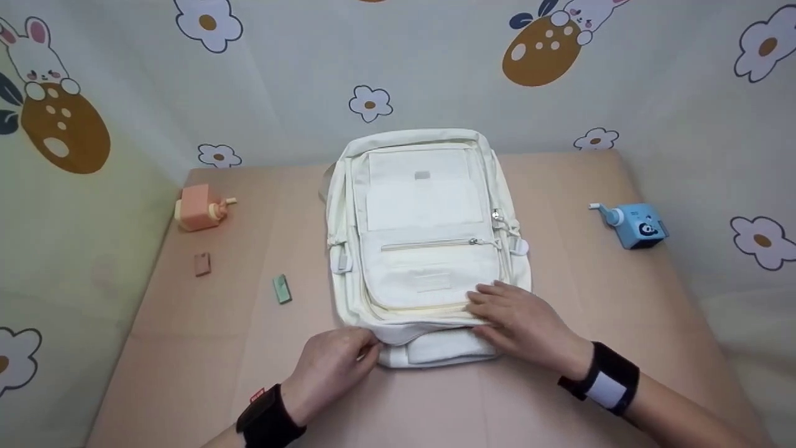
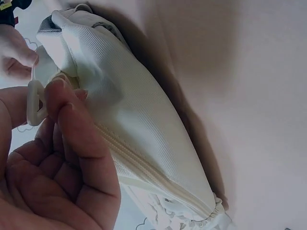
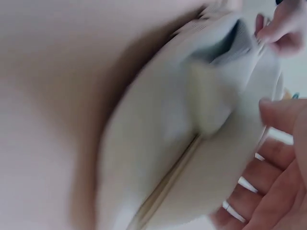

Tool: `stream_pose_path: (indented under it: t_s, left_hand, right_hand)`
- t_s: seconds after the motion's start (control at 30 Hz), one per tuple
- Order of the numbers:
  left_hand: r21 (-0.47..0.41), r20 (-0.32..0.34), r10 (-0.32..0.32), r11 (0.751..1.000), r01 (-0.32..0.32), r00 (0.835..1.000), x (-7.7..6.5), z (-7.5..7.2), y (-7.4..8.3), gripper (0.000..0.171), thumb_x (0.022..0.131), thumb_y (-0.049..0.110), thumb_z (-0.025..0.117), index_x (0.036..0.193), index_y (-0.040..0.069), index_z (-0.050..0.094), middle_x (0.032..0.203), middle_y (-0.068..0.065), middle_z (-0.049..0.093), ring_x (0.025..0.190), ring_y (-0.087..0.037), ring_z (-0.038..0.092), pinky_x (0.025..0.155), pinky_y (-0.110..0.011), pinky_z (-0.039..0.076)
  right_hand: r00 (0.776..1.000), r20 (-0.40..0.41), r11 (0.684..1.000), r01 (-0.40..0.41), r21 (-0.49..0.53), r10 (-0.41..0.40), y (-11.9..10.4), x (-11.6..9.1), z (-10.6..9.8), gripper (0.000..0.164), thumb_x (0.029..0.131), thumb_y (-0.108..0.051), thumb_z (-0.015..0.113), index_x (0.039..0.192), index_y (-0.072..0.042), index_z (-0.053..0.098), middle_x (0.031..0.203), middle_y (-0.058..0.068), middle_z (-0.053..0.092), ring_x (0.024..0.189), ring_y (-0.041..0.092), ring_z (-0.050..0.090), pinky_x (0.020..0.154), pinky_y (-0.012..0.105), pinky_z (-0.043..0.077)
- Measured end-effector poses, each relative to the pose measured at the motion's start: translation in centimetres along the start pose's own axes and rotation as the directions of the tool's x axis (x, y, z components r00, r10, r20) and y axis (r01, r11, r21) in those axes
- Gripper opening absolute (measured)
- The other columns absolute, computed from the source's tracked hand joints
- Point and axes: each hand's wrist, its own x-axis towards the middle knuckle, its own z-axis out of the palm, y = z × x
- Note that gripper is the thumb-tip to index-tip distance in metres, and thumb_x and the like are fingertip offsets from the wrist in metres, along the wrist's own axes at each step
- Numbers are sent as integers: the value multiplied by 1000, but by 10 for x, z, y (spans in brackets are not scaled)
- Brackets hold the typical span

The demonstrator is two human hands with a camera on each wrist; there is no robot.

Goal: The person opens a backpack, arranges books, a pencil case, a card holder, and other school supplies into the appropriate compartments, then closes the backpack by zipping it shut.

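A cream-white backpack point(image 1: 429, 267) lies on its back on the table, its top end toward the back wall. At its lower left corner my left hand point(image 1: 333, 364) pinches a pale loop-shaped zipper pull point(image 2: 33, 103) between thumb and index finger. The zipper point(image 2: 139, 160) runs along the bag's side in the left wrist view. Across the bag's lower right part lies my right hand point(image 1: 525, 320), fingers spread and straight. In the right wrist view, a fold of the bag's fabric point(image 3: 211, 96) stands out near a dark gap, partly blurred.
At the table's left stand a pink crank sharpener point(image 1: 202, 208), a small reddish-brown block point(image 1: 203, 264) and a green block point(image 1: 282, 289). A blue crank sharpener point(image 1: 640, 226) with a panda picture is at the right. Patterned cloth point(image 1: 298, 93) hangs behind the table point(image 1: 205, 348).
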Motion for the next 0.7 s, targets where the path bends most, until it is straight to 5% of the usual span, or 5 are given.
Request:
stream_pose_path:
  t_s: [0.23,0.7]
  left_hand:
    - [-13,0,4,1000,-4,1000,0,1,1,11,88,14,76,81,20,72,70,14,62,59,1,50,51,-22,42]
    - [20,-21,111,994,-111,994,8,2,21,20,89,12,75,73,20,66,63,14,58,54,2,46,45,-19,38]
  right_hand:
    - [992,-91,995,89,-38,-92,14,-12,0,34,88,-15,80,121,-10,76,128,5,71,120,26,65,91,42,55]
    - [969,-216,991,106,-83,-121,10,-3,3,26,92,-17,76,117,-8,76,116,5,75,106,21,72,80,40,60]
